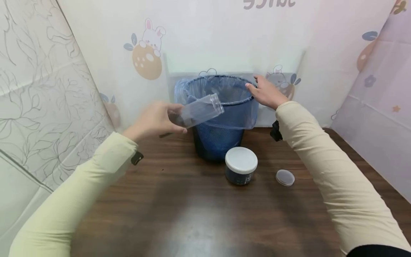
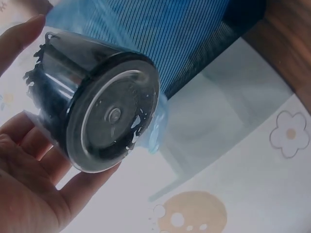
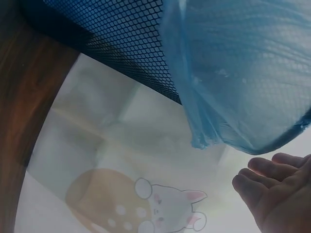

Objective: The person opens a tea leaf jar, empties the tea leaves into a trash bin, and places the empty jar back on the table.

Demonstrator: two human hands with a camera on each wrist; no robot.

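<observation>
Jar (image 1: 203,111): clear, gripped near its base by my left hand's (image 1: 155,119) fingers; long axis slanting, mouth toward the bin (image 1: 218,142); dark bits inside.
Right hand (image 1: 269,93): at the rim's right side, fingers extended, contact uncertain.
Bin: blue liner (image 1: 248,117); contents not visible to me.
Tub (image 1: 240,166): lidded, contents hidden.
Cap (image 1: 285,177): on tabletop (image 1: 192,214), right of tub.
</observation>
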